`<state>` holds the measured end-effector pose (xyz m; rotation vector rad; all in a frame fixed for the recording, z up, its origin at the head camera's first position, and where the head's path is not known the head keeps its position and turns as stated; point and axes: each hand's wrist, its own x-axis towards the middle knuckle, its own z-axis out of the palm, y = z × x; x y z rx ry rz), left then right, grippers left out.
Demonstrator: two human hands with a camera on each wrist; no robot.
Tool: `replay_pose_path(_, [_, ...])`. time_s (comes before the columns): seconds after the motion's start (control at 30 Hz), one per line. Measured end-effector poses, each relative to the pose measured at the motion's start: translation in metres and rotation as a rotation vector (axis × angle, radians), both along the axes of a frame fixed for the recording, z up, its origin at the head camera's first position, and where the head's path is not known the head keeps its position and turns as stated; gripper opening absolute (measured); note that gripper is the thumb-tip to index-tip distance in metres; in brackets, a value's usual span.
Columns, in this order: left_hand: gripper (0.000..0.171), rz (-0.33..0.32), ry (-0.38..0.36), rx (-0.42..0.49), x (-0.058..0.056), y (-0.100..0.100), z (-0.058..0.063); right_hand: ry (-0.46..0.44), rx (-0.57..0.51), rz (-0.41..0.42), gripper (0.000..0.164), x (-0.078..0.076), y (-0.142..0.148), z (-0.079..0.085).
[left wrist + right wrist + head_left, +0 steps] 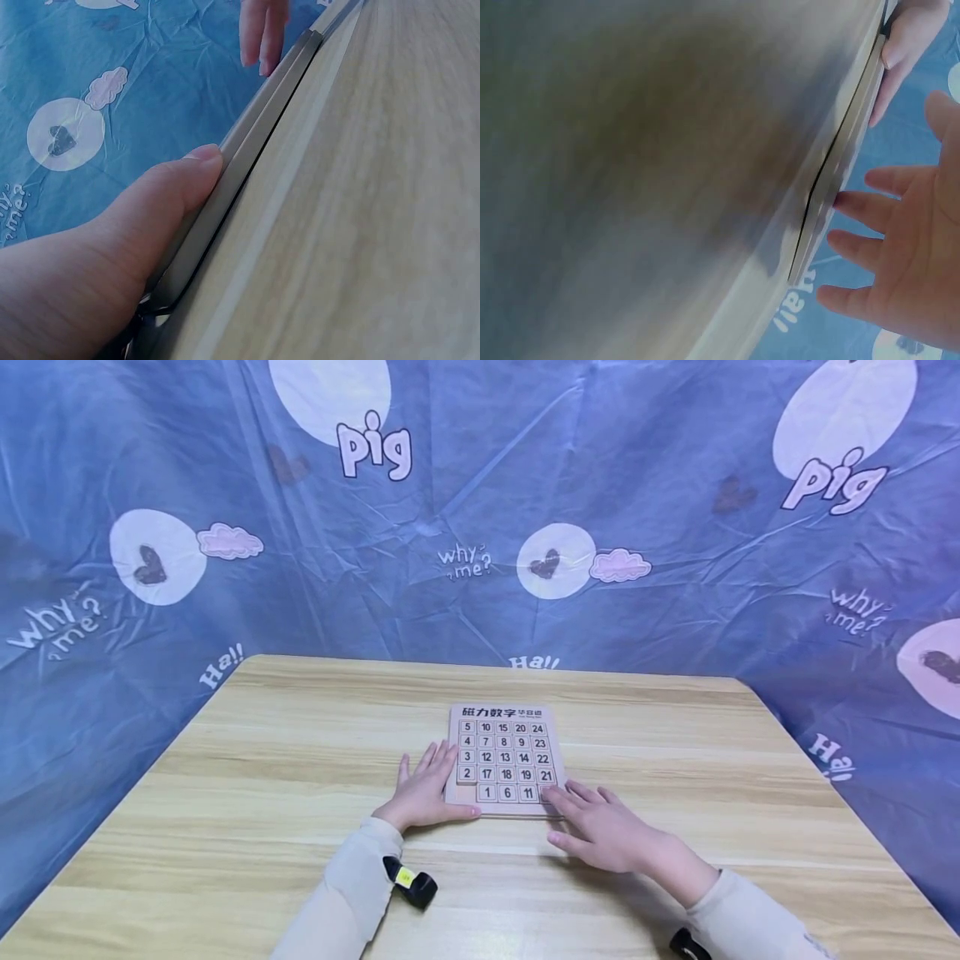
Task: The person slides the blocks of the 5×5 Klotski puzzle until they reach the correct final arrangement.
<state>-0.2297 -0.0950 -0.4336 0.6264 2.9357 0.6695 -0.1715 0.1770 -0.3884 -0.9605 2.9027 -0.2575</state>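
Note:
A number slide puzzle (504,758) with a pale frame and square numbered tiles lies flat on the table, a header of dark characters along its far edge. Its bottom row has a gap at the left corner, followed by tiles 1, 6 and 11. My left hand (426,793) rests against the puzzle's near left corner, fingers stretched along the left side. Its thumb (199,169) presses on the front edge in the left wrist view. My right hand (611,833) reaches over the near right corner with fingers extended, one fingertip covering the last bottom tile.
The puzzle stands around the middle of a light wood-grain table (300,735). Behind it and at both sides hangs a blue printed curtain (465,510). A black strap with a yellow label (408,881) sits on the left sleeve.

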Motion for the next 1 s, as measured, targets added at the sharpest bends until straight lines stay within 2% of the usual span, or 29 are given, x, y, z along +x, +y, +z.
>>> replay_pose_path(0.33, [0.109,0.003,0.001,0.008,0.001,-0.002,0.0,0.024,0.014,0.048,0.065,-0.002,-0.016,-0.005])
replay_pose_path(0.57, [0.109,0.011,-0.003,0.01,0.001,-0.003,-0.001,-0.03,0.018,0.082,0.069,-0.011,-0.029,-0.002])
replay_pose_path(0.7, [0.109,0.008,0.0,0.013,0.0,-0.002,-0.002,-0.066,-0.002,0.04,0.068,-0.032,-0.034,0.004])
replay_pose_path(0.9, [0.109,0.006,-0.002,0.012,0.0,0.0,-0.003,-0.079,0.01,-0.1,0.068,-0.072,-0.032,0.002])
replay_pose_path(1.0, [0.109,0.006,0.002,0.012,0.0,0.0,-0.002,-0.096,0.004,-0.163,0.069,-0.087,-0.03,0.0])
